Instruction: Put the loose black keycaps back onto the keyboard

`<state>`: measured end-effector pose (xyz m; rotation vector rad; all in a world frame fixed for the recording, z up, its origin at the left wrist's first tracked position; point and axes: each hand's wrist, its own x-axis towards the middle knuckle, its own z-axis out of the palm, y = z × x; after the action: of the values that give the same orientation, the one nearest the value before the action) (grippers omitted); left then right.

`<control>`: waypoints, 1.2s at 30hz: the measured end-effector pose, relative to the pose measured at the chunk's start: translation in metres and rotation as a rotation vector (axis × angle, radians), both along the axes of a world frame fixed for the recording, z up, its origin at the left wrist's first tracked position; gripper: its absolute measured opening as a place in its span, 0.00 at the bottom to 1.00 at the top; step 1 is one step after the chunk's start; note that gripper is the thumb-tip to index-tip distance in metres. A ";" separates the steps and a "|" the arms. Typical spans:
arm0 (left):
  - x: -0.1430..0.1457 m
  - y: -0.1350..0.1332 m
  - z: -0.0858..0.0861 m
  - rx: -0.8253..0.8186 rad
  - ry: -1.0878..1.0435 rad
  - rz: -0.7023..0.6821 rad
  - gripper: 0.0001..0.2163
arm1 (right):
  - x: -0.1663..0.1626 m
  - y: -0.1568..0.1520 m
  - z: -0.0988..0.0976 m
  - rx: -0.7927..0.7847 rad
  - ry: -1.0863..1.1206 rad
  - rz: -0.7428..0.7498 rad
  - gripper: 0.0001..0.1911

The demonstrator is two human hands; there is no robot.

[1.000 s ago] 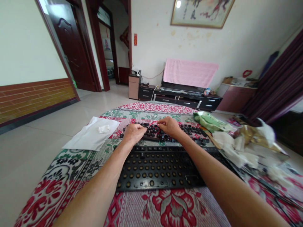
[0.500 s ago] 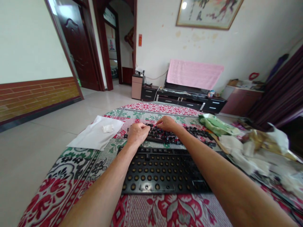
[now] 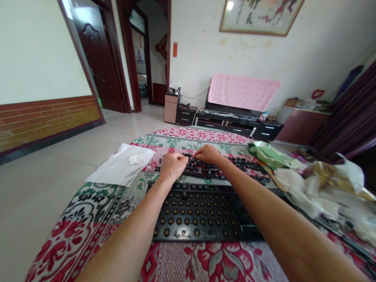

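Note:
A black keyboard (image 3: pixel 194 217) lies across the patterned cloth in front of me, most of its key sockets bare. A few keycaps sit along its top row, with a single keycap (image 3: pixel 184 194) just below them. Behind it spreads a pile of loose black keycaps (image 3: pixel 210 168). My left hand (image 3: pixel 174 164) is at the pile's left end, thumb and fingers pinched together. My right hand (image 3: pixel 208 153) reaches over the back of the pile, its fingers also drawn together. Whatever either set of fingertips holds is too small or hidden to name.
To the left a white sheet of paper (image 3: pixel 117 168) carries a crumpled tissue (image 3: pixel 135 159). On the right lie a green package (image 3: pixel 273 156) and crumpled white wrapping (image 3: pixel 311 192). The flowered tablecloth (image 3: pixel 226 260) covers the rounded table.
The view has shifted very slightly. Both hands stay at the keycap pile with their fingers still pinched; the keyboard looks the same.

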<state>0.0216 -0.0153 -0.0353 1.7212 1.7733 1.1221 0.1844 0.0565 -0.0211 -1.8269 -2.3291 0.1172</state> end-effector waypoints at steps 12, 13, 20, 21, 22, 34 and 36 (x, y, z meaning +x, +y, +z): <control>0.001 0.000 0.000 -0.007 0.004 0.000 0.11 | 0.004 0.007 -0.007 -0.005 0.025 0.020 0.14; 0.001 0.000 0.000 -0.009 0.005 0.000 0.11 | 0.004 0.007 -0.007 -0.004 0.024 0.023 0.14; -0.001 0.000 0.004 0.022 0.007 0.059 0.13 | 0.007 0.008 -0.007 -0.009 0.033 0.057 0.14; -0.001 0.000 0.004 0.027 0.009 0.065 0.13 | 0.007 0.008 -0.006 -0.005 0.036 0.059 0.14; -0.001 0.000 0.004 0.031 0.010 0.067 0.12 | 0.007 0.007 -0.005 0.005 0.041 0.063 0.14; 0.005 -0.004 0.004 0.033 0.057 -0.102 0.12 | 0.055 0.001 0.001 0.187 0.078 -0.044 0.17; 0.008 -0.007 0.005 0.031 0.101 -0.167 0.12 | 0.069 0.003 -0.002 0.189 0.086 -0.112 0.17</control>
<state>0.0297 -0.0219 -0.0303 1.9357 1.6423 1.0126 0.2530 0.0598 -0.0228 -1.8156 -2.0972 -0.0383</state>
